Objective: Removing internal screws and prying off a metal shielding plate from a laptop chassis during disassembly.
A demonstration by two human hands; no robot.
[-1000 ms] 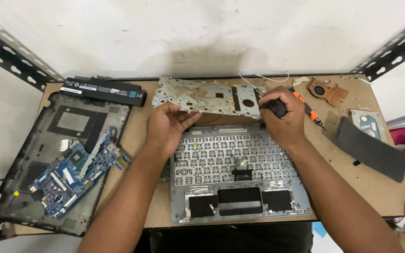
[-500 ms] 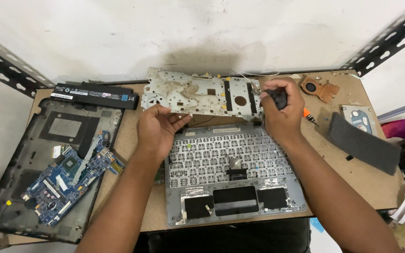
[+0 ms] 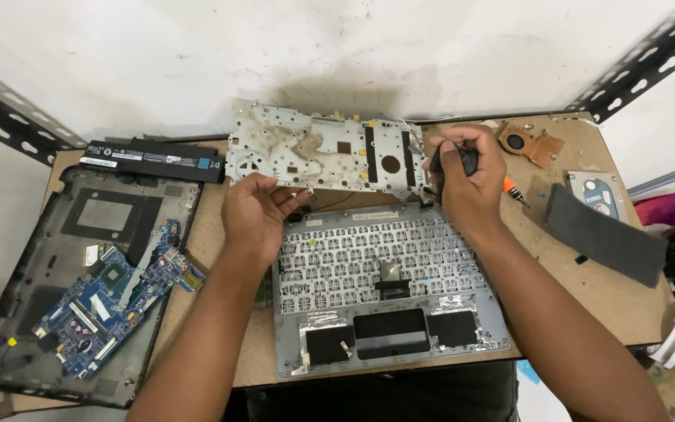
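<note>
The left hand (image 3: 255, 215) pinches the lower edge of the stained metal plate (image 3: 318, 148), its grip clamped on that edge with the fingers curled under. The right hand (image 3: 470, 176) is closed around the dark handle of a screwdriver (image 3: 513, 190), whose orange tip pokes out past the palm, and it presses against the plate's right end. Compared with a moment ago, the plate stands steeper: its top now leans toward the white wall and its lower edge has come off the upturned keyboard deck (image 3: 388, 289). That suggests the plate is freed from the deck and is mid-lift rather than still fastened. A thin dark wire runs just under the plate near the left fingers; whether it is attached to the plate cannot be told. On the bench (image 3: 587, 301), the black base shell (image 3: 64, 234) with its blue circuit board (image 3: 111, 301) lies to the left, a black battery (image 3: 154, 160) above it. A copper cooler (image 3: 531, 144), a hard drive (image 3: 599, 195) and a grey foam pad (image 3: 605, 234) sit to the right.
</note>
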